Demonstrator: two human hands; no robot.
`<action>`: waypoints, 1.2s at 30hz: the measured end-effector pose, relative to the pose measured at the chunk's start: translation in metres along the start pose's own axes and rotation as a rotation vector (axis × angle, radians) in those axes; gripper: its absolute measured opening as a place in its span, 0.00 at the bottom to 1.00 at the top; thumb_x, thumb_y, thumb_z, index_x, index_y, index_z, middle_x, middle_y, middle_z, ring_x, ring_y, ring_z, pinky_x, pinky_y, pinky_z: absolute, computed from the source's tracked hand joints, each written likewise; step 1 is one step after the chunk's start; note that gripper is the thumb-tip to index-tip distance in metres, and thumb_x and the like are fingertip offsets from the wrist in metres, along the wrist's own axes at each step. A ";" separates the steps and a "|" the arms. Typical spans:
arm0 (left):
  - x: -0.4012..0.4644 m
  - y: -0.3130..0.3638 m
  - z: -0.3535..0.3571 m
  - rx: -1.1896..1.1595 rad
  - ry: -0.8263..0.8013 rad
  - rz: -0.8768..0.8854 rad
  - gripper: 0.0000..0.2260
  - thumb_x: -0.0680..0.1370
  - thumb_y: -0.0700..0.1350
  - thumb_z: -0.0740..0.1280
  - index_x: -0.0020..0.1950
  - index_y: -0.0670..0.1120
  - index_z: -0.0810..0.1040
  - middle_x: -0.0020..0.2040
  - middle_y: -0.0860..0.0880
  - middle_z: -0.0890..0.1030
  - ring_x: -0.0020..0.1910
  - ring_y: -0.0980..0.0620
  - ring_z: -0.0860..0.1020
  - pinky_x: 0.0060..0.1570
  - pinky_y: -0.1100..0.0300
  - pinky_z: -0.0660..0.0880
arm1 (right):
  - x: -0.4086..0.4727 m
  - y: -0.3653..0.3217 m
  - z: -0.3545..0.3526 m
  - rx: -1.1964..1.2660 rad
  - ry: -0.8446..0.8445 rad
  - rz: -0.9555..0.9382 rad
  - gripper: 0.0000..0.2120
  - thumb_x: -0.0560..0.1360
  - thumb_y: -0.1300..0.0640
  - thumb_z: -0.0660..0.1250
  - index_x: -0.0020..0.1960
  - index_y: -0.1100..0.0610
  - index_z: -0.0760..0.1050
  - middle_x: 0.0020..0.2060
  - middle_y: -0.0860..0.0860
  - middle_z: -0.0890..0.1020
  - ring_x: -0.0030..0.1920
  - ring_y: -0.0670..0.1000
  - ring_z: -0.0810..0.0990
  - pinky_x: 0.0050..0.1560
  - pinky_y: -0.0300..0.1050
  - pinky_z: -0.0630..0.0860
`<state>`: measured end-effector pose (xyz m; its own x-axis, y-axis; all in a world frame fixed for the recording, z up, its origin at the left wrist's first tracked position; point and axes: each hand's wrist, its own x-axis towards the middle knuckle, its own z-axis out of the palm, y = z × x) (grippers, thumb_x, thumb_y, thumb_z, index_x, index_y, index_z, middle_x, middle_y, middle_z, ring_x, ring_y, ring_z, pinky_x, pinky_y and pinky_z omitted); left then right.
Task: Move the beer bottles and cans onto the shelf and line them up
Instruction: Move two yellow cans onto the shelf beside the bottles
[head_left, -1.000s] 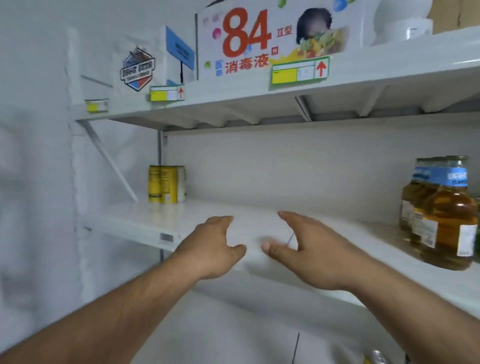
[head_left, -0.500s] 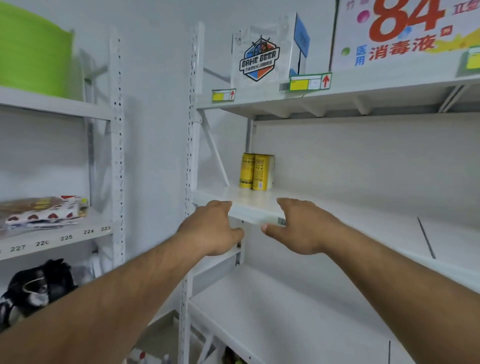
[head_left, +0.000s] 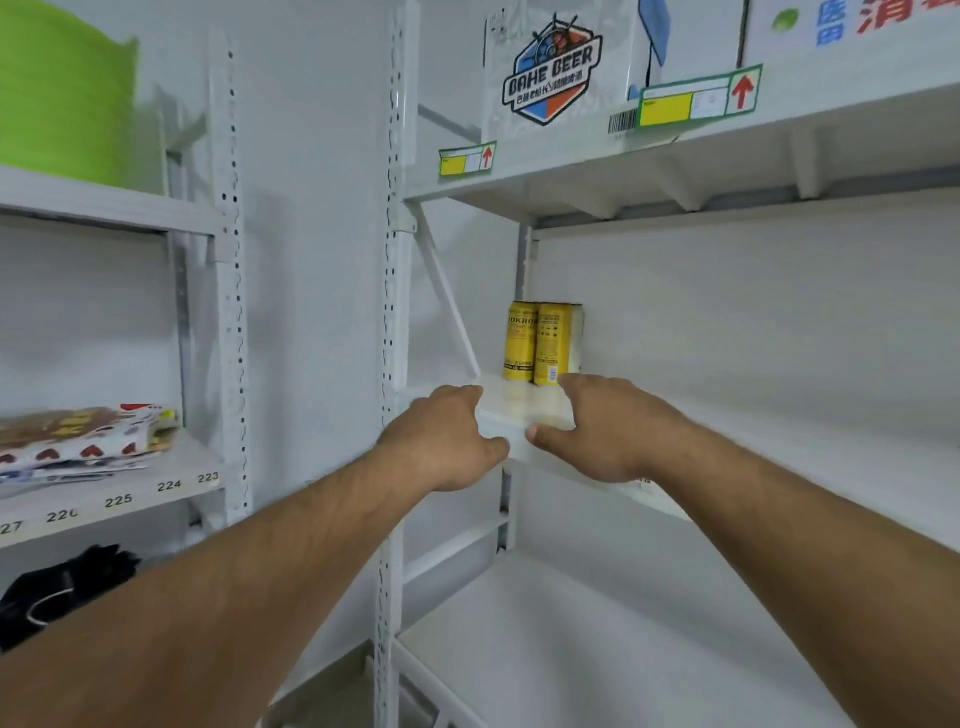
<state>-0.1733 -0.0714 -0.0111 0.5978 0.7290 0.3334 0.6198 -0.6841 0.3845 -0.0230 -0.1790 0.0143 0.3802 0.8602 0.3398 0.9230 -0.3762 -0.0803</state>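
Yellow beer cans (head_left: 540, 344) stand upright side by side at the back left corner of the white middle shelf (head_left: 779, 431). My left hand (head_left: 444, 439) and my right hand (head_left: 602, 431) reach out side by side at the shelf's front edge, just below the cans. Both hands hold nothing, with fingers loosely bent and thumbs pointing toward each other. My right fingertips lie close to the foot of the right-hand can; contact cannot be told.
A BAHE BEER carton (head_left: 556, 73) sits on the top shelf. The lower shelf (head_left: 571, 649) is white. A second rack on the left carries a green tub (head_left: 62, 93), printed packets (head_left: 83, 436) and a black item (head_left: 62, 587).
The view has swung left, so the amber bottles at the right are out of sight. Both hands have moved left along the shelf, ending just in front of the yellow cans.
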 end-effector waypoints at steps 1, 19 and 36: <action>0.010 0.002 0.002 0.007 -0.001 0.001 0.36 0.79 0.59 0.66 0.84 0.53 0.55 0.82 0.52 0.60 0.77 0.48 0.65 0.72 0.49 0.69 | 0.009 0.005 0.003 0.003 0.005 0.006 0.37 0.77 0.32 0.60 0.78 0.51 0.61 0.71 0.52 0.73 0.69 0.57 0.71 0.65 0.54 0.73; 0.171 -0.015 0.030 -0.034 -0.004 0.063 0.34 0.79 0.58 0.67 0.82 0.52 0.59 0.80 0.50 0.64 0.76 0.46 0.67 0.71 0.48 0.69 | 0.135 0.048 0.029 -0.074 0.035 0.116 0.36 0.76 0.31 0.59 0.77 0.52 0.63 0.70 0.53 0.73 0.67 0.58 0.73 0.64 0.57 0.74; 0.321 -0.077 0.052 -0.210 -0.135 0.292 0.25 0.75 0.57 0.72 0.70 0.53 0.74 0.64 0.49 0.79 0.59 0.46 0.80 0.59 0.50 0.78 | 0.247 0.007 0.074 -0.079 0.126 0.501 0.32 0.77 0.35 0.62 0.69 0.58 0.67 0.63 0.56 0.76 0.59 0.57 0.76 0.49 0.49 0.71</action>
<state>-0.0026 0.2145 0.0220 0.8040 0.4851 0.3440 0.3046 -0.8327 0.4624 0.0817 0.0560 0.0281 0.7599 0.5215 0.3881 0.6202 -0.7605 -0.1925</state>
